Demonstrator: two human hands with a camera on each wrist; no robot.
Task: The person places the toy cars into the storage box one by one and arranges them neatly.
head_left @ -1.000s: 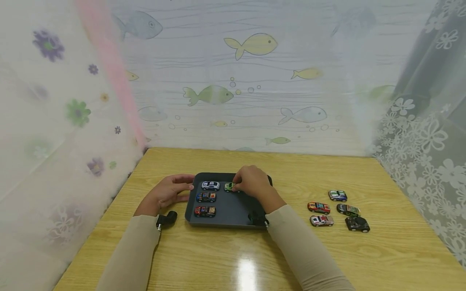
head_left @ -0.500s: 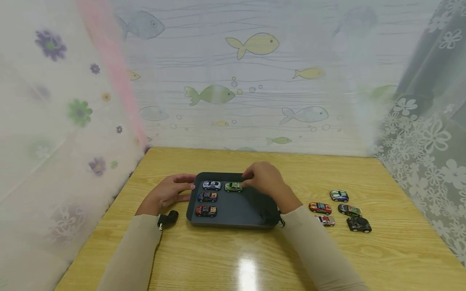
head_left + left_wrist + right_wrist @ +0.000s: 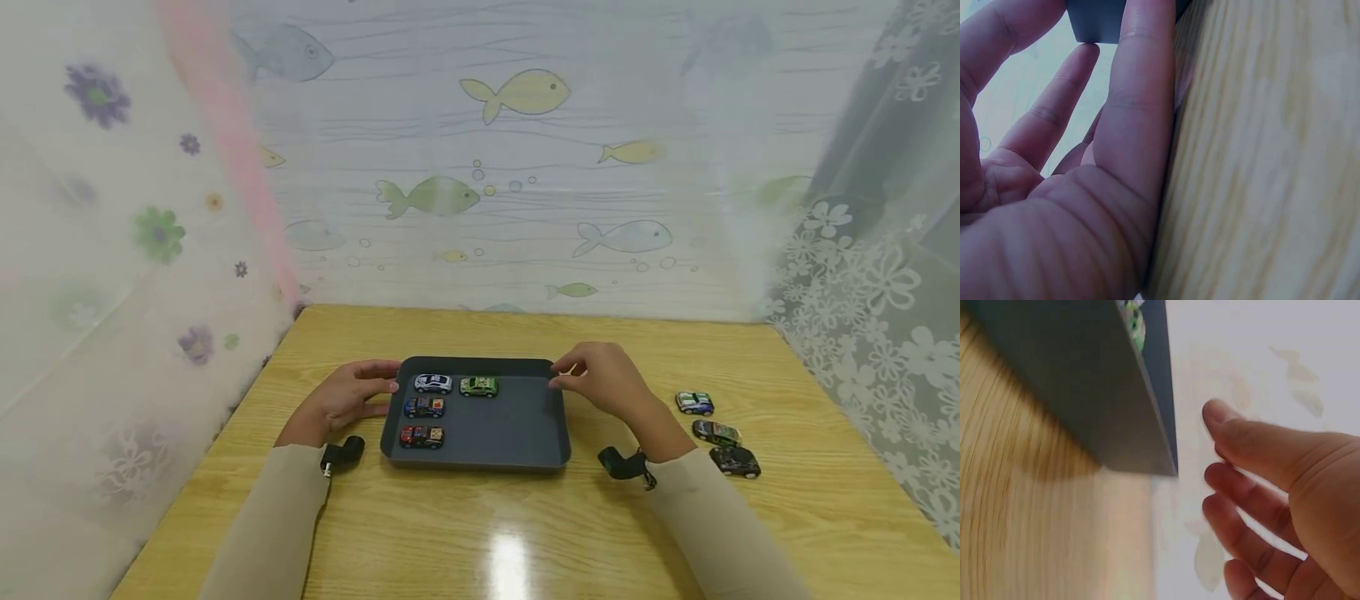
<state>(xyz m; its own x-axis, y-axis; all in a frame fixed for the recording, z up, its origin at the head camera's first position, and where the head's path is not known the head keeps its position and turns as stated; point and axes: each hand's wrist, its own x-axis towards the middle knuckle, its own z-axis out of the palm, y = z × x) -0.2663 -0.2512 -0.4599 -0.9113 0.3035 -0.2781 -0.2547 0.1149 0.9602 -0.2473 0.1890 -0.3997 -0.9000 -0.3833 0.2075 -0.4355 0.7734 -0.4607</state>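
Note:
A dark grey tray point(image 3: 510, 433) lies on the table. Inside it, a white car point(image 3: 432, 383), a blue-black car point(image 3: 424, 407) and a red-black car point(image 3: 422, 437) line the left side. A green toy car point(image 3: 478, 387) stands to the right of the white one. My left hand point(image 3: 352, 393) touches the tray's left end with fairly straight, spread fingers; in the left wrist view the fingertips meet the tray wall point(image 3: 1094, 22). My right hand point(image 3: 606, 379) hovers by the tray's upper right corner, holding nothing, with fingers loosely bent and apart from the wall in the right wrist view.
On the table's right side stand a white-green-blue car point(image 3: 695, 403), a dark multicoloured car point(image 3: 717, 432) and a black car point(image 3: 735, 461). My right forearm hides the spot beside them. A fish-patterned curtain point(image 3: 480, 275) hangs behind the wooden table point(image 3: 450, 533).
My right hand has let go of the green car and moved right, from inside the tray to its right rim. The red and white-red cars are now hidden behind the right arm. The left hand stays put.

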